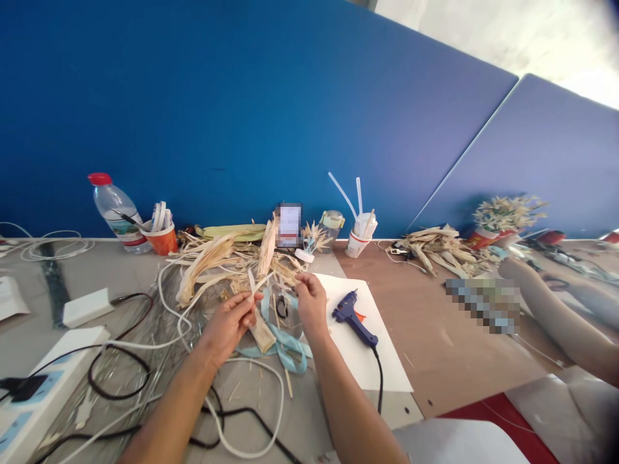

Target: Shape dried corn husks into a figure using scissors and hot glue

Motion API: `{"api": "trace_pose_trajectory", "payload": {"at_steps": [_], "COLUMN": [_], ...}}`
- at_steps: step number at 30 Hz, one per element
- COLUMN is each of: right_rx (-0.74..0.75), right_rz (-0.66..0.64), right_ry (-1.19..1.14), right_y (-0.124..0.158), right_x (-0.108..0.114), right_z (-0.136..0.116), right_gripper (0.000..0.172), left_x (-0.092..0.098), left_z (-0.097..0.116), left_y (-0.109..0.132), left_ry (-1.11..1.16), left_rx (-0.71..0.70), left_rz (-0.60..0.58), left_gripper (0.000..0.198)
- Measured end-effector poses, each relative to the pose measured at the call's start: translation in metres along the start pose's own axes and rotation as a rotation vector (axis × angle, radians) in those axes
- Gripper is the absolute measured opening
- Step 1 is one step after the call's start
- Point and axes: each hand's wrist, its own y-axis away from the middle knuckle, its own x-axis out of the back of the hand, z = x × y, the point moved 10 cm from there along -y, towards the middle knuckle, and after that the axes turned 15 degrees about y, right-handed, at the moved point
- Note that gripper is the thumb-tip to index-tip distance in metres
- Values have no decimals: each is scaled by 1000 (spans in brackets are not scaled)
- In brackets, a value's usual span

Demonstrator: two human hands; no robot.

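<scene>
My left hand [231,322] pinches a narrow pale strip of dried corn husk [255,283] between its fingertips. My right hand [311,303] has its fingers closed on the strip's other end, just to the right. Both hands hover over a light blue ribbon [283,345] and a small flat husk piece [264,335] on the table. A heap of dried corn husks [217,261] lies just beyond the hands. A blue glue gun [355,319] rests on a white sheet [360,361] to the right of my right hand.
White and black cables [184,386] loop across the near table, with a power strip [33,393] at the left. A water bottle [116,212], an orange cup [163,240] and a white cup [358,240] of glue sticks stand by the blue partition. Another person's arm [556,309] rests at the right beside more husks [435,248].
</scene>
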Motion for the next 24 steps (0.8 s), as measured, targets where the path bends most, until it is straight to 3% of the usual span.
{"api": "trace_pose_trajectory", "payload": {"at_steps": [6,12,19,24], "right_rx": [-54,-262,-350,-471], "right_rz": [-453,-661,-679,-697], "right_ry": [-229,-569,-673,-710], "right_y": [24,37,41,44], "right_x": [-55,-76,-77,-79], "right_z": [-5,1,2,10], "right_gripper": [21,27,19,13], "left_x": [-3,-13,-16,-18], "left_z": [4,2,-2,-1], "left_y": [1,4,2,3], "left_ry": [-97,-247,-384,-402], "left_rx": [-37,-59,-91,-99], "left_rz": [11,-50,-128,-112], "left_gripper": [19,22,22,19]}}
